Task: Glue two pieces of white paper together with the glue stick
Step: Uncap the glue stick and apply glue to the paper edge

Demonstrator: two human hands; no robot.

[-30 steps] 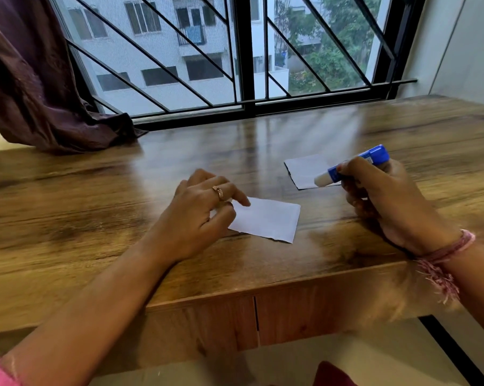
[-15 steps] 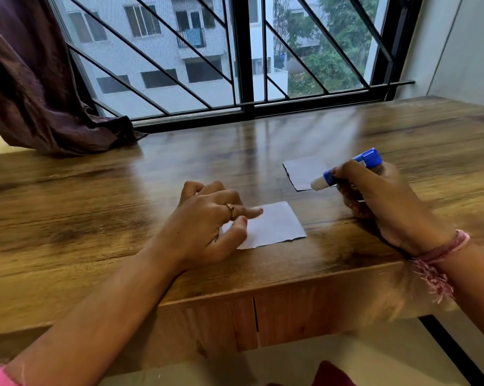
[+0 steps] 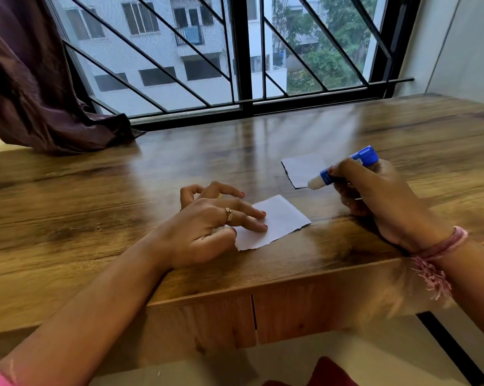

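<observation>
Two small torn pieces of white paper lie on the wooden desk (image 3: 96, 207). The near paper (image 3: 279, 221) is pinned flat at its left side by the fingertips of my left hand (image 3: 207, 227). The far paper (image 3: 302, 168) lies to the right and further back, untouched. My right hand (image 3: 374, 196) grips a blue glue stick (image 3: 346, 168), uncapped, its white tip pointing left and down just above the far paper's near right edge. Part of the far paper is hidden behind the glue stick and my right hand.
A dark purple curtain (image 3: 32, 87) rests on the desk's far left corner. A barred window (image 3: 235, 51) runs along the back edge. The desk's front edge (image 3: 263, 288) lies close below both hands, with a drawer seam under it.
My left hand has turned the near paper counter-clockwise and spread its fingers flat on it. My right hand with the glue stick has stayed over the far paper, shifting only slightly.
</observation>
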